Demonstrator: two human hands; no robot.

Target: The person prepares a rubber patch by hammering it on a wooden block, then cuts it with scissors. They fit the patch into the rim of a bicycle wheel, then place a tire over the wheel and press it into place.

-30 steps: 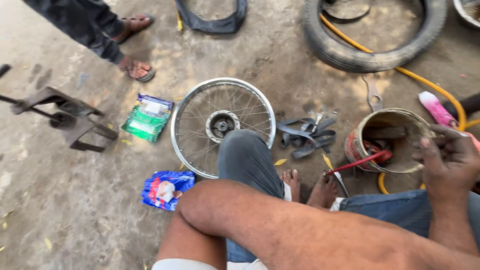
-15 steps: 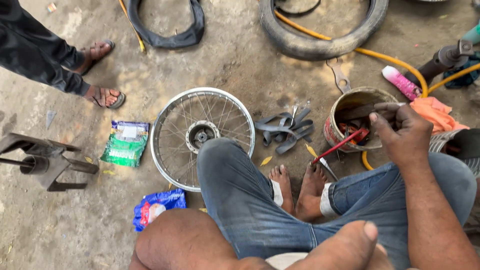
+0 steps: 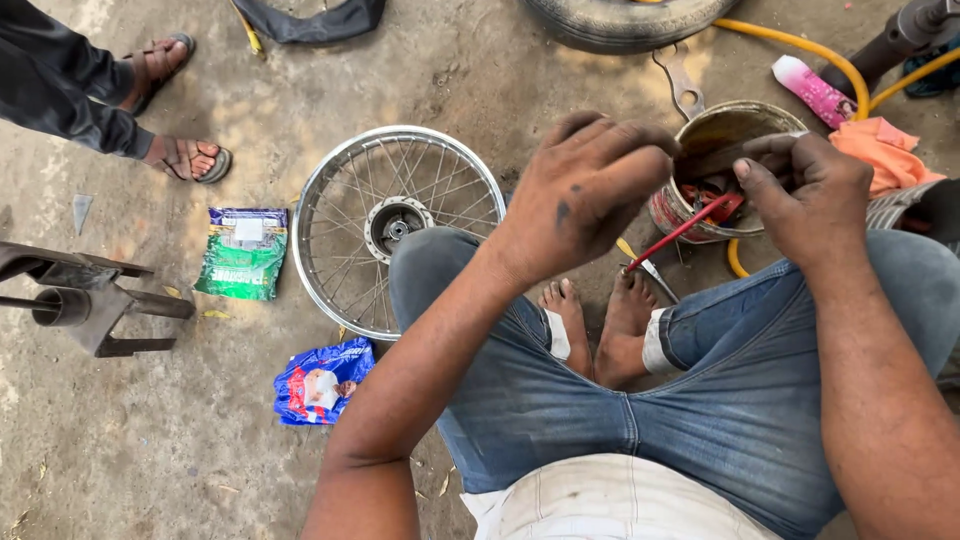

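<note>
I sit on the ground with my bare feet (image 3: 600,320) together. My left hand (image 3: 585,195) hovers over my left knee, fingers curled downward and nothing visible in it. By the rim of a rusty metal can (image 3: 775,118), my right hand (image 3: 812,195) has thumb and fingers pinched together; what they pinch is hidden. A red-handled tool (image 3: 680,232) leans out of the can between the two hands. To the left of my knee a spoked wheel rim (image 3: 345,170) lies flat on the concrete.
A green packet (image 3: 243,255) and a blue packet (image 3: 322,380) lie left of the wheel, with a metal stand (image 3: 90,300) beyond. Another person's sandalled feet (image 3: 185,158) stand top left. A tyre (image 3: 625,20), yellow hose (image 3: 800,50), spanner (image 3: 682,85), pink bottle (image 3: 815,90) and orange cloth (image 3: 880,150) lie around the can.
My left hand has risen from low in the view to hover close to the right hand. The right hand has stayed at the can. The view has shifted closer.
</note>
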